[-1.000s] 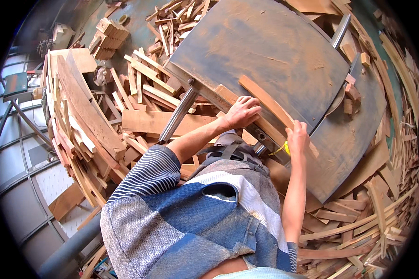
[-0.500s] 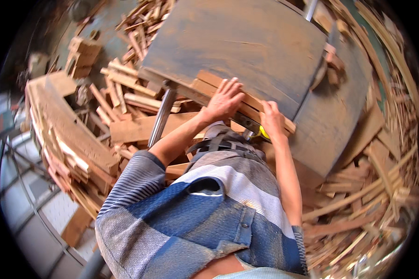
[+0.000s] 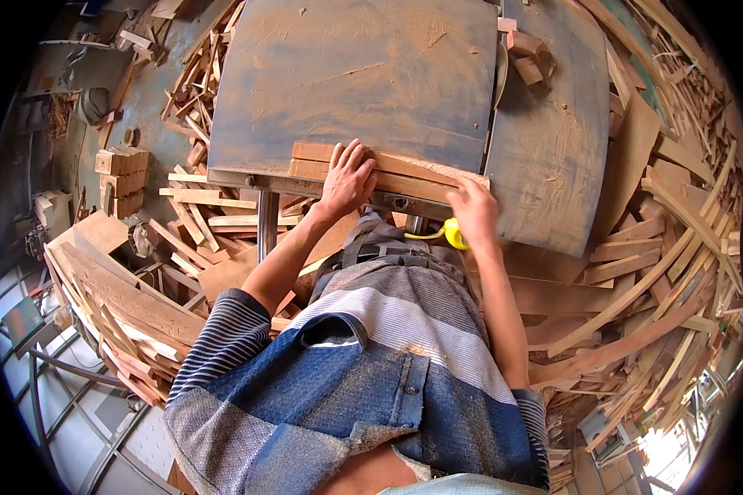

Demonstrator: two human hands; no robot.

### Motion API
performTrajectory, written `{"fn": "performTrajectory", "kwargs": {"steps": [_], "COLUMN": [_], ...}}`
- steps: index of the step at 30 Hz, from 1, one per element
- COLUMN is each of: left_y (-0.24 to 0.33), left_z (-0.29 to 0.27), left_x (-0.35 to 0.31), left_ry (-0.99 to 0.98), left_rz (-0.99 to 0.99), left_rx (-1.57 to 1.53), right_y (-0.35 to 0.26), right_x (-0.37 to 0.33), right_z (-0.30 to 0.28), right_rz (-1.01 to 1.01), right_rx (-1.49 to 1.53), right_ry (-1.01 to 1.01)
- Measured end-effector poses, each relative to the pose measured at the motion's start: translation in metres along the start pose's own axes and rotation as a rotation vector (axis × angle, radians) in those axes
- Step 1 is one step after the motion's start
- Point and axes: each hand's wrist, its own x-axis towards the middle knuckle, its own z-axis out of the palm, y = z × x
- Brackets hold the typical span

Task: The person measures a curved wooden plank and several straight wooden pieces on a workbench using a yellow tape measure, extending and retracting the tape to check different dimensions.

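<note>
Two reddish-brown wooden strips (image 3: 404,167) lie side by side along the near edge of a dusty metal machine table (image 3: 347,91). My left hand (image 3: 347,177) rests on them left of their middle, its fingers stretched across the wood. At their right end, my right hand (image 3: 475,213) has its fingers bent around the strips; part of its grip is hidden. A yellow tape measure (image 3: 454,234) hangs just below the table edge, beside my right hand.
A slot splits the table, with a curved metal blade (image 3: 501,74) in it. Small wooden blocks (image 3: 527,54) sit beyond the blade. Offcuts (image 3: 202,214) are heaped at the left, near a stack of blocks (image 3: 122,181). Long curved boards (image 3: 636,318) pile up at the right.
The whole view has turned, so table and hands appear further left and straighter. Both hands stay on the strips, and I see no clear shift of the wood on the table.
</note>
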Motion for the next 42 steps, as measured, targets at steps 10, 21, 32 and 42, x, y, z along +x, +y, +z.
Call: {"fn": "performTrajectory", "kwargs": {"steps": [10,21,32,42], "left_y": [0.141,0.154,0.146,0.115], "left_z": [-0.019,-0.004,0.009,0.004], "left_x": [0.04,0.039,0.016,-0.004], "left_ry": [-0.606,-0.981,-0.661,-0.75], "left_rz": [-0.166,-0.311,-0.94,-0.857], "left_rx": [-1.124,-1.438,-2.201,-2.024], "right_y": [-0.019,-0.028,-0.048,-0.061], "right_x": [-0.051,-0.065,-0.066,-0.064], "right_z": [-0.027,-0.009,-0.031,-0.049], "right_rz": [0.31,0.186,-0.013,0.181], "right_rx": [0.508,0.344,-0.072,0.325], "right_ry": [-0.071,0.139,-0.214,-0.331]}}
